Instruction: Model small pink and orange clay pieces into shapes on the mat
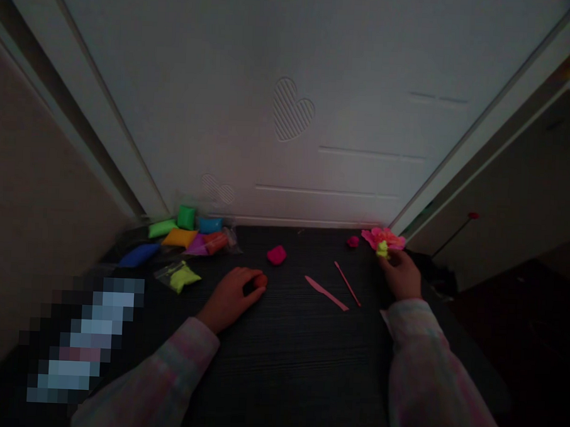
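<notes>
One left hand [231,299]: we see its thumb and fingers curled around an orange-red ball [260,280], low over the dark table [282,371] or resting on it; we cannot tell which.
Right hand [402,275]: its fingertips look pinched on the lower part of a yellow-green piece [382,248], at the table's far right, in front of a pink ruffled form [397,240].
Orange-red ball, handling: we judge it light and soft like modelling clay, likely to dent, so we would take it round its sides with flat finger pads.
Yellow-green piece, handling: it looks small, light and easily squashed; we would grip it low, at its thickest part, and spare the knobbly top.
Pink ruffled form, handling: its thin edges seem fragile, so we would support it from beneath.
Hidden: our fingers cover part of the ball; whether the yellow-green piece touches the pink form we cannot say.
Hard to make out: the light is dim, and a pixelated patch [90,337] at left masks what lies there.
</notes>
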### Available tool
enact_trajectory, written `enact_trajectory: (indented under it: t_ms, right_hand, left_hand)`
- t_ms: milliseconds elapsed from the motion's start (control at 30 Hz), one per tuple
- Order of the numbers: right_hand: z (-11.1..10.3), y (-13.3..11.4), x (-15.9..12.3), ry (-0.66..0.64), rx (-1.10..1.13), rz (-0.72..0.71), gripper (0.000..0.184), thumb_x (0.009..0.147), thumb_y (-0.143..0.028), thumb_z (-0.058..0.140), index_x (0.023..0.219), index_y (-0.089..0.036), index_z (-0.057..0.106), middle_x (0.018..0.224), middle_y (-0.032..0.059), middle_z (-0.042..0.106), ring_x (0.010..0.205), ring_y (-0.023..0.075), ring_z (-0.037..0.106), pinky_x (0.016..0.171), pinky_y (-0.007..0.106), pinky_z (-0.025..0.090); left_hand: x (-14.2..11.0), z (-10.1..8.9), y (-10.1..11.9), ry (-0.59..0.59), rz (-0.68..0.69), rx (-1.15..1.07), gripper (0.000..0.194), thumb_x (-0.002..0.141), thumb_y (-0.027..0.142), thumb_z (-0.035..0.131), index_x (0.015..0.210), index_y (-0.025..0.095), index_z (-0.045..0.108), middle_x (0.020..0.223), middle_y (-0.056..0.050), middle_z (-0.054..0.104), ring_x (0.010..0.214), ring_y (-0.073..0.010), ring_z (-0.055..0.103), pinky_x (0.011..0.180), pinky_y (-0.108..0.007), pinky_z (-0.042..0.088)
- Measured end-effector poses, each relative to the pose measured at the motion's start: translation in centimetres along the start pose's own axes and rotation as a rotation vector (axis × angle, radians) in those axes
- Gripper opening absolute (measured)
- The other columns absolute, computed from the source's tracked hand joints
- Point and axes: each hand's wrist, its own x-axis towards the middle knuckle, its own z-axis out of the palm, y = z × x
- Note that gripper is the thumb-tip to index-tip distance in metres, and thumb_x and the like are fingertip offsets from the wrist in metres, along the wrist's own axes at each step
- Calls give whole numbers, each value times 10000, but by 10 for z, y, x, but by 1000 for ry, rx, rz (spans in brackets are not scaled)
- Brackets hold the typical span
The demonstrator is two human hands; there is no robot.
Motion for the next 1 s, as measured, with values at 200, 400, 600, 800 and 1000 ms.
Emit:
enact_trajectory:
  t_ms: [200,400,600,800,1000]
  right_hand:
    - [-5,11,3,56,-24,179,406,633,-375,497,919,-91,543,866,144,600,802,258,551,716,386,408]
    - [-3,11,2,39,-28,204,392,617,-403,508,900,-132,526,805,104,595,749,241,549,658,352,409]
    - [-3,10,2,31,-34,215,390,624,-402,504,910,-139,509,833,105,593,755,232,549,652,339,403]
    - [-2,9,3,22,-53,213,389,625,-395,500,920,-141,508,855,105,587,767,231,543,659,341,397]
    - [-2,8,2,19,-70,207,409,620,-379,506,950,-137,495,867,106,582,790,242,541,661,339,395]
  left_hand:
    - [0,0,0,-7,-11,2,311,731,358,476,968,171,554,909,-64,585,853,-192,520,771,-340,398]
    - [0,0,0,-30,-24,28,323,733,354,474,981,160,544,917,-61,579,859,-182,512,781,-338,399]
    - [0,1,0,-31,-33,44,326,738,357,467,990,163,539,910,-55,577,857,-176,514,781,-327,400]
    - [0,1,-1,-42,-38,50,340,737,359,468,998,152,537,921,-62,574,868,-176,511,789,-325,396]
    - [0,0,0,-38,-33,44,327,732,362,475,981,160,541,907,-55,573,857,-177,511,776,-324,398]
